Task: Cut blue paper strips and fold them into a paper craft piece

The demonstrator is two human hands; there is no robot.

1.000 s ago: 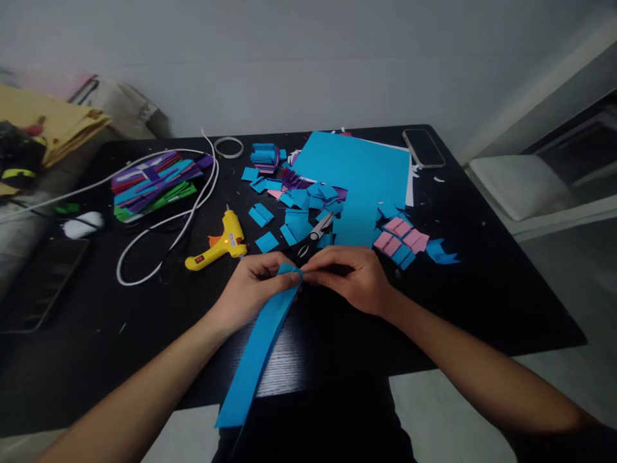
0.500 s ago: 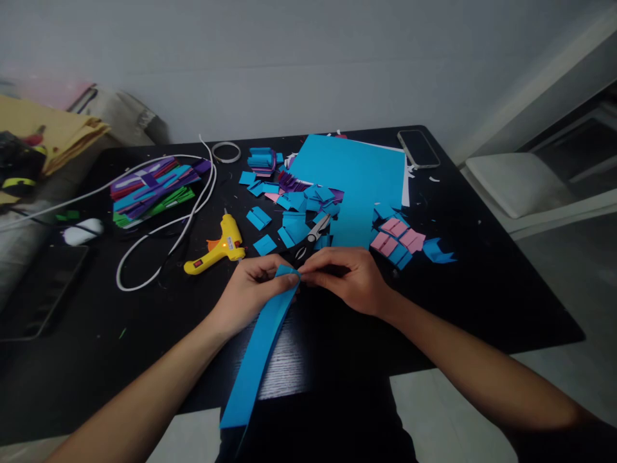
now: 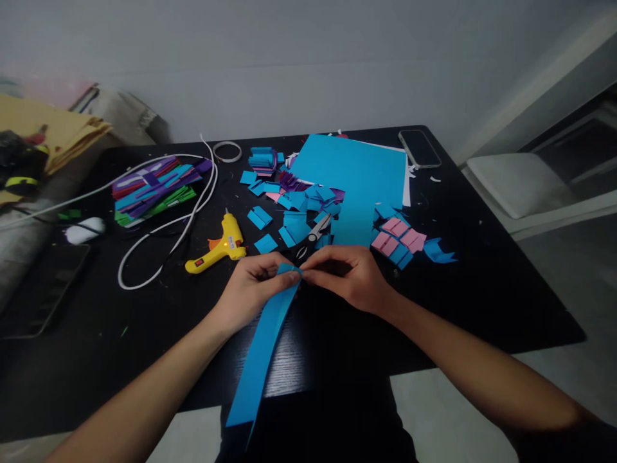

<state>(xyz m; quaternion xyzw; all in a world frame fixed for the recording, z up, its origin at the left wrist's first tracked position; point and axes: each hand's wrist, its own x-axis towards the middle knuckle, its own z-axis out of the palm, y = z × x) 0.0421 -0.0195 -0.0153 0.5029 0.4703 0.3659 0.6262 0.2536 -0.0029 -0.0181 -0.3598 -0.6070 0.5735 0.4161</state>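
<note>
Paper strip [image 3: 264,360], long and blue, hangs at a slant from the left hand [image 3: 253,286]. Its top end is between the two hands, and its low end reaches past the near edge of the black table [image 3: 457,302]. The left hand grips the top end, with its thumb pressed on the blue side. The right hand [image 3: 357,280] has its thumb and finger close together, and they pinch the right corner of that same end. The hands are just beside each other.

On the far side of the hands lie scissors [image 3: 317,233], with the blades pointing far and right. Small blue pieces [image 3: 260,217] are spread out near them, some in a messy pile. Behind that is a big blue sheet [image 3: 349,161] with white paper under it. Pink pieces [image 3: 413,240] sit to the right, on top of more blue ones.

On the left is a yellow glue gun [image 3: 222,247], lying on its side with its tip pointing far. Farther left, a white cable [image 3: 131,287] makes a loop near a bundle of colored strips [image 3: 154,186]. A phone [image 3: 419,149] lies at the far right corner.
</note>
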